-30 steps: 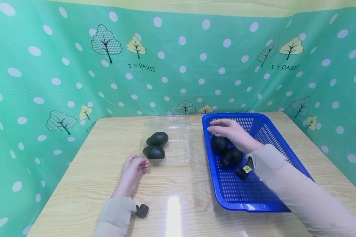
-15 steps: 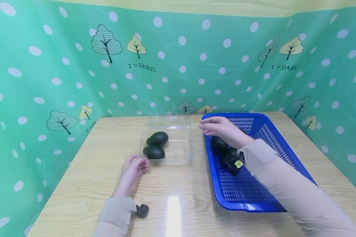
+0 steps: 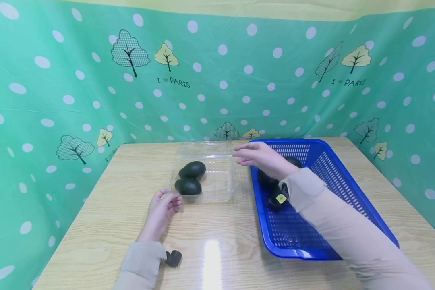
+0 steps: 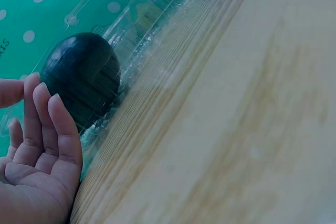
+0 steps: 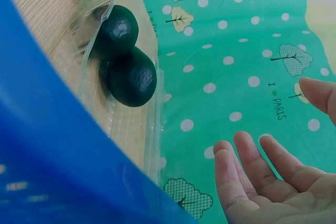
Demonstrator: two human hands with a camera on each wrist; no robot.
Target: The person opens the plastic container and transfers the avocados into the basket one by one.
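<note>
1. Thumb and finger of the left hand [image 3: 162, 213] are pinching the near left rim of the clear container [image 3: 218, 185]; the other fingers are curling loosely beside them.
2. Just beyond that grip, the front avocado [image 3: 188, 186] is lying on its side inside the container, showing a dark green, almost black skin, a plump oval body and a soft shine.
3. Touching it on the far side from the grip, the back avocado [image 3: 192, 170] is lying aslant, equally dark, its shape narrowing towards the left.
4. Around the pair, the container is standing uncovered, its ribbed floor showing to their right; a clear flap is extending from its far edge.
5. Well to the right of the grip, the blue basket [image 3: 286, 252] is holding more dark avocados; one [image 3: 293, 162] is showing beyond the right sleeve, while the hand and sleeve are partly hiding the others.
6. Above the basket's left side, the right hand [image 3: 262, 159] is hovering released, its fingers pointing towards the container and carrying nothing.
7. Beneath everything, a pale wood-grain table [image 3: 94, 225] is stretching back to a green dotted cloth [image 3: 221, 104].
</note>
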